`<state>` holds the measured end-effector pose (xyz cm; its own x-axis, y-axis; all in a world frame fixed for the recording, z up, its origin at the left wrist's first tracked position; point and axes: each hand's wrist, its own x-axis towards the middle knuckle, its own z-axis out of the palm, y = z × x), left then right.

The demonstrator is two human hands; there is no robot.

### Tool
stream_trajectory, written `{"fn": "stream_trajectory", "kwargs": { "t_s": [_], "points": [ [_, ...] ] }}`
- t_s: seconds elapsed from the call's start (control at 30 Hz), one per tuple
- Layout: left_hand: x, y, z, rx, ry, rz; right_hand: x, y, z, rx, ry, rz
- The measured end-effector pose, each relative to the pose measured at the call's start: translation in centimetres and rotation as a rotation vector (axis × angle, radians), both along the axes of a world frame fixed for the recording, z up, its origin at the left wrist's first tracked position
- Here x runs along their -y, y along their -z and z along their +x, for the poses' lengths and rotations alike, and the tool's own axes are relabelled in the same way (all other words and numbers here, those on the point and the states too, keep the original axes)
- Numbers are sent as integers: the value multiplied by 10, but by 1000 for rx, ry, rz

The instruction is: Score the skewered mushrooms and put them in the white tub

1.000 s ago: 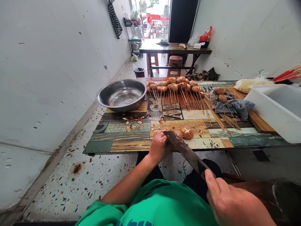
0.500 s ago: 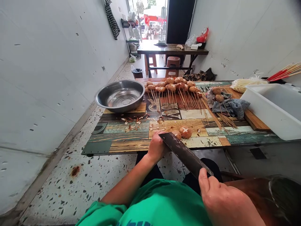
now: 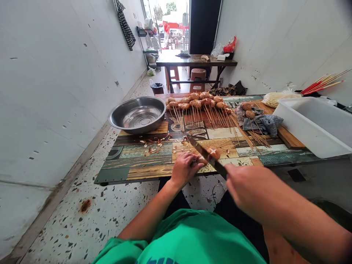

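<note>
My right hand (image 3: 244, 183) is wrapped round the handle of a dark cleaver (image 3: 200, 149), its narrow edge turned toward me and its blade slanting up to the left. At the table's near edge, my left hand (image 3: 184, 169) has its fingers bent against a brown shiitake mushroom (image 3: 202, 160), partly hidden by the blade and fingers. Just behind the blade lies another shiitake mushroom (image 3: 215, 152) with a white cross cut in its cap. Farther back, several skewered mushrooms (image 3: 195, 103) are piled up, their sticks pointing toward me.
A steel basin (image 3: 137, 128) stands at the table's left, with mushroom trimmings (image 3: 156, 145) scattered before it. To the right are a grey cloth (image 3: 268, 124), loose skewers (image 3: 250, 138), a wooden board (image 3: 290, 138) and a white plastic tub (image 3: 308, 128). Another table (image 3: 198, 60) stands beyond.
The cleaver has swung from showing its broad side to nearly edge-on. My right hand has moved up and forward, and my left hand's fingers now show at the mushroom. The view has shifted slightly.
</note>
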<state>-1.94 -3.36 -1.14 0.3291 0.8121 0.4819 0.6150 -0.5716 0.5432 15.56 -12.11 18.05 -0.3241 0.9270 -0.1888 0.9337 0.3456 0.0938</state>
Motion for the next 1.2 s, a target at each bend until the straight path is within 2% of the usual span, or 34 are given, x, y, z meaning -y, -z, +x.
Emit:
{"fn": "stream_trajectory", "kwargs": {
  "t_s": [0.07, 0.1, 0.23, 0.37, 0.93, 1.1, 1.2],
  "points": [
    [0, 1, 1, 19, 0, 32, -2, 2, 29, -262, 47, 59],
    [0, 1, 1, 23, -3, 46, 0, 5, 43, -401, 89, 19],
    [0, 2, 2, 44, -10, 90, 14, 27, 78, -808, 396, -346],
    [0, 1, 1, 61, -4, 97, 26, 45, 87, -985, 528, -533],
    [-1, 0, 0, 60, 4, 65, 27, 58, 98, -1022, 546, -652],
    [-3, 0, 0, 79, 19, 62, 8, 55, 108, -1035, 585, -748],
    [-4, -1, 0, 90, 16, 58, -15, 47, 115, -1067, 533, -831]
  ]
}}
